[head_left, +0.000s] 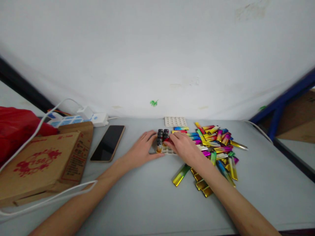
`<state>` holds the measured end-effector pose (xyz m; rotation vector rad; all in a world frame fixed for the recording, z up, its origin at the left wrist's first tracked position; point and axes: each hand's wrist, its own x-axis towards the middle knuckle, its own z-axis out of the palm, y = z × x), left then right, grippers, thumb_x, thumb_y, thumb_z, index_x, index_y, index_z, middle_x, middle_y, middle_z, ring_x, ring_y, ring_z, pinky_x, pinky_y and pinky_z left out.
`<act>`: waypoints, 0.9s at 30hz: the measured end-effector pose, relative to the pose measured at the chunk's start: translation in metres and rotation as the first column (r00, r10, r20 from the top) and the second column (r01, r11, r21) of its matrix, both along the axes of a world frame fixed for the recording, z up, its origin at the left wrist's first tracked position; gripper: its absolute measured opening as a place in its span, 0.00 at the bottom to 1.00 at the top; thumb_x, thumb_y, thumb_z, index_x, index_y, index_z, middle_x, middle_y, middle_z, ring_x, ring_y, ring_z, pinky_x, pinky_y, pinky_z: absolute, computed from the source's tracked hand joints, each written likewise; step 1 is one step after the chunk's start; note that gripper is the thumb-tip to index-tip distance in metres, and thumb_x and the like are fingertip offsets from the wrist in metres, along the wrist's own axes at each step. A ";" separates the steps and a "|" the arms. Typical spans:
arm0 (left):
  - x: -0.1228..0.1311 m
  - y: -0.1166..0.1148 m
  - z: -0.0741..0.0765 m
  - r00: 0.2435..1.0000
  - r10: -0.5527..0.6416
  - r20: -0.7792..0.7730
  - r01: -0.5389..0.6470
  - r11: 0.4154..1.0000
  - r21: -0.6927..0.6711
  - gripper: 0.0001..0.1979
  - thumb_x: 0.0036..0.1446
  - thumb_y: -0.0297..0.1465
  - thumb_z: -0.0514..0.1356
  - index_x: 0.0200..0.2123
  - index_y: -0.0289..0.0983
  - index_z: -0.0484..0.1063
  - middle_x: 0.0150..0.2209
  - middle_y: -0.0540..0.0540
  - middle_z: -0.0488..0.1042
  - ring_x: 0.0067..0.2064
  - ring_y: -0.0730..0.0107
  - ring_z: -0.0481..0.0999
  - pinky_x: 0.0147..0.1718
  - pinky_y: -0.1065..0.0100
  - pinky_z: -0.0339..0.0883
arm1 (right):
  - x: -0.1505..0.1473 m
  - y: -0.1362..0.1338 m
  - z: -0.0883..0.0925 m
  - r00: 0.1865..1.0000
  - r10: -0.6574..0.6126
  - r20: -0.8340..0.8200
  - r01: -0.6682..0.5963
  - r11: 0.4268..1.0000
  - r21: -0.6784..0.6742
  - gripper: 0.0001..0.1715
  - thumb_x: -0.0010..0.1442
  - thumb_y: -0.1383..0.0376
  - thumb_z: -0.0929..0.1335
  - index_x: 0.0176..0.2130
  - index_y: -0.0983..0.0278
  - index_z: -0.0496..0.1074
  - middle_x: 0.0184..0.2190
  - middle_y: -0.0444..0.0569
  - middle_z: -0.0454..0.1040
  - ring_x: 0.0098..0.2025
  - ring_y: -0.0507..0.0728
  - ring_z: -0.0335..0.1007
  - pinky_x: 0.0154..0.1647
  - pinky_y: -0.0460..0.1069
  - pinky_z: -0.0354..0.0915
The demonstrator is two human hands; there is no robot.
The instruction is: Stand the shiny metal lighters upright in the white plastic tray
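A small white tray [169, 151] on the grey table holds several upright lighters with dark caps [161, 136]. My left hand [141, 147] lies flat against the tray's left side, fingers stretched out along it. My right hand [182, 144] rests on the tray's right side with its fingers curled at the lighters; what it pinches is hidden. A heap of shiny multicoloured lighter sleeves [216, 144] lies just right of my right hand, and a few gold ones [180, 174] lie nearer me.
An empty white holed tray [175, 121] sits at the back by the wall. A black phone [108, 143] lies left of my hands, beside a cardboard box [41, 160], a power strip [81, 119], white cables and red cloth [14, 126].
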<state>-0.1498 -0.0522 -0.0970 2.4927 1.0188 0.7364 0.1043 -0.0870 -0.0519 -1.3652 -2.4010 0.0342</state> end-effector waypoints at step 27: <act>0.004 0.003 -0.003 0.999 0.012 -0.031 -0.011 0.999 0.030 0.40 0.65 0.56 0.74 0.70 0.38 0.74 0.72 0.30 0.74 0.75 0.35 0.73 0.77 0.39 0.68 | 0.060 -0.044 0.029 0.907 0.069 -0.415 -0.280 0.834 -0.475 0.11 0.74 0.56 0.77 0.52 0.59 0.83 0.44 0.48 0.86 0.43 0.60 0.81 0.46 0.51 0.74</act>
